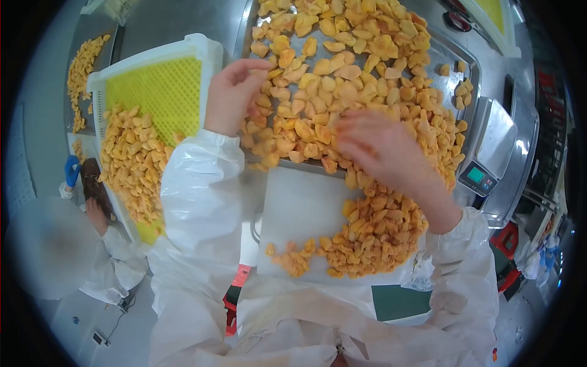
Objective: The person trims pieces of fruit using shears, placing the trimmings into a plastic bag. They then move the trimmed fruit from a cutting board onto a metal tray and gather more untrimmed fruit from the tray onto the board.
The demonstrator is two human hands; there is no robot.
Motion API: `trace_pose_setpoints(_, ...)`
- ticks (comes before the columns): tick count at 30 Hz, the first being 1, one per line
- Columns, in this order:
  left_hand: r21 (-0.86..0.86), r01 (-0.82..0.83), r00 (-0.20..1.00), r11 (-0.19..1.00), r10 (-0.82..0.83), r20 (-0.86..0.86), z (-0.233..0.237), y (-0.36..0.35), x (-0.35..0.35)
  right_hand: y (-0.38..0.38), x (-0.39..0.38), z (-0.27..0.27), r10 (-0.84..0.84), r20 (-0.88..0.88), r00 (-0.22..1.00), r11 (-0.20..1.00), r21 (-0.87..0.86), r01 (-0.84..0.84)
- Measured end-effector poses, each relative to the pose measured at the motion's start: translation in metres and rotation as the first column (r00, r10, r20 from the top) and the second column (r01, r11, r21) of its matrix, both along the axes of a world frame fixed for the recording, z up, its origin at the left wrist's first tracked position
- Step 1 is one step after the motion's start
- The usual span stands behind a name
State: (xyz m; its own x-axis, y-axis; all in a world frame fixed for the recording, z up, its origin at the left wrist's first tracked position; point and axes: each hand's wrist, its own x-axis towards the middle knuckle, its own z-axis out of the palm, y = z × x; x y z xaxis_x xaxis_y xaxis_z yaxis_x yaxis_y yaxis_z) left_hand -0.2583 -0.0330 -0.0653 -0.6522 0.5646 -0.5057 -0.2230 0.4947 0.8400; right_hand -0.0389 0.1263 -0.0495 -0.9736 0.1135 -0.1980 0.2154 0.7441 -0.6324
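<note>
Orange-yellow fruit pieces [361, 79], like dried fruit, cover much of a large metal tray [244, 37]. At the tray's left edge is my left hand [235, 92], its fingers bent and thumb close to the index finger; what is between them is too small to make out. My right hand [382, 147] is over the pieces near the tray's front edge, smeared by motion, so its fingers do not show clearly. Below it, a heap of smaller pieces [373, 235] lies on a white cutting board [299, 202], with a little separate pile [293, 260] to its left.
A white crate [211, 55] with yellow mesh stands tilted at left, partly filled with fruit. A digital scale [489, 147] sits at right, scissors [457, 21] behind the tray. Another person [92, 244], one hand in a blue glove [72, 171], is at far left.
</note>
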Motion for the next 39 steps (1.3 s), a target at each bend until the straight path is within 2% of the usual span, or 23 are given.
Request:
trace_pose_setpoints(1,-0.058,0.079,0.979,0.995,-0.089,-0.182,-0.004,0.002,0.005,0.007,-0.003,0.0,-0.082,0.049,0.995,0.995,-0.055,0.085)
trace_pose_setpoints(3,-0.212,0.198,0.817,0.957,-0.281,-0.503,-0.012,0.008,0.019,0.007,-0.019,-0.008,-0.131,-0.259,0.957,0.971,0.159,0.176)
trace_pose_setpoints(4,-0.338,0.194,0.738,0.921,-0.364,-0.567,-0.01,0.014,0.025,0.005,-0.025,-0.011,-0.124,-0.409,0.904,0.938,0.25,0.242)
trace_pose_setpoints(7,-0.353,0.168,0.754,0.92,-0.351,-0.555,-0.029,0.014,0.014,-0.003,-0.026,-0.027,-0.214,-0.276,0.937,0.961,0.114,0.253)
trace_pose_setpoints(10,-0.15,0.008,0.928,0.989,-0.063,-0.367,-0.032,0.004,0.002,0.008,-0.019,-0.008,-0.345,0.118,0.931,0.926,-0.118,0.358)
trace_pose_setpoints(13,-0.071,0.041,0.932,0.997,-0.063,-0.356,-0.011,-0.002,0.013,0.029,-0.008,-0.017,-0.352,-0.158,0.923,0.882,0.273,0.383)
trace_pose_setpoints(14,-0.054,0.134,0.898,0.99,-0.144,-0.415,-0.007,0.004,0.025,0.033,-0.01,-0.016,-0.444,-0.131,0.886,0.867,0.186,0.462)
trace_pose_setpoints(15,-0.156,0.22,0.809,0.963,-0.269,-0.523,-0.007,0.011,0.034,0.035,-0.015,-0.018,-0.407,-0.19,0.894,0.885,0.16,0.437)
trace_pose_setpoints(17,-0.385,0.332,0.552,0.861,-0.508,-0.661,-0.008,0.02,0.047,0.038,-0.023,-0.023,-0.333,-0.308,0.891,0.918,0.108,0.381)
trace_pose_setpoints(18,-0.353,0.298,0.562,0.887,-0.462,-0.686,-0.021,0.023,0.044,0.041,-0.024,-0.025,-0.401,-0.201,0.894,0.916,-0.105,0.387)
trace_pose_setpoints(20,-0.225,0.187,0.828,0.956,-0.276,-0.488,-0.031,0.022,0.024,0.05,-0.022,-0.026,-0.455,0.044,0.889,0.764,-0.495,0.415)
trace_pose_setpoints(21,-0.176,0.11,0.919,0.978,-0.167,-0.358,-0.033,0.017,0.013,0.054,-0.016,-0.026,-0.475,-0.021,0.88,0.791,-0.449,0.416)
trace_pose_setpoints(22,-0.235,0.152,0.904,0.96,-0.231,-0.359,-0.029,0.011,0.002,0.058,-0.01,-0.027,-0.488,-0.089,0.868,0.814,-0.405,0.416)
trace_pose_setpoints(25,-0.321,0.058,0.806,0.945,-0.234,-0.544,-0.007,0.007,0.0,0.065,-0.017,-0.021,-0.555,-0.332,0.763,0.831,-0.184,0.524)
trace_pose_setpoints(26,-0.282,0.083,0.76,0.956,-0.243,-0.602,-0.004,0.012,0.0,0.067,-0.022,-0.02,-0.564,-0.417,0.713,0.807,-0.097,0.582)
trace_pose_setpoints(28,-0.206,0.136,0.661,0.969,-0.244,-0.709,-0.006,0.026,0.0,0.064,-0.042,-0.038,-0.345,-0.573,0.743,0.845,0.154,0.511)
trace_pose_setpoints(29,-0.274,0.141,0.628,0.951,-0.3,-0.718,-0.014,0.031,-0.005,0.058,-0.05,-0.048,-0.218,-0.624,0.75,0.833,0.282,0.477)
trace_pose_setpoints(31,-0.406,0.139,0.556,0.903,-0.41,-0.723,-0.033,0.041,-0.016,0.04,-0.057,-0.051,-0.198,-0.49,0.849,0.923,0.199,0.33)
trace_pose_setpoints(34,-0.209,0.205,0.723,0.956,-0.292,-0.626,-0.044,0.035,-0.03,0.016,-0.046,-0.033,-0.13,-0.232,0.964,0.99,0.023,0.139)
trace_pose_setpoints(35,-0.159,0.166,0.869,0.973,-0.221,-0.443,-0.042,0.03,-0.032,0.014,-0.044,-0.025,-0.102,-0.132,0.986,0.995,-0.029,0.099)
trace_pose_setpoints(36,-0.116,0.116,0.962,0.987,-0.14,-0.236,-0.033,0.027,-0.033,0.015,-0.044,-0.022,-0.067,-0.036,0.997,0.995,-0.08,0.064)
trace_pose_setpoints(37,-0.085,0.058,0.998,0.995,-0.059,-0.011,-0.025,0.024,-0.031,0.016,-0.044,-0.026,-0.126,-0.115,0.985,0.991,-0.067,0.119)
trace_pose_setpoints(39,0.087,-0.068,0.986,0.994,0.054,0.157,-0.011,0.02,-0.021,0.02,-0.045,-0.04,-0.239,-0.267,0.933,0.971,-0.064,0.23)
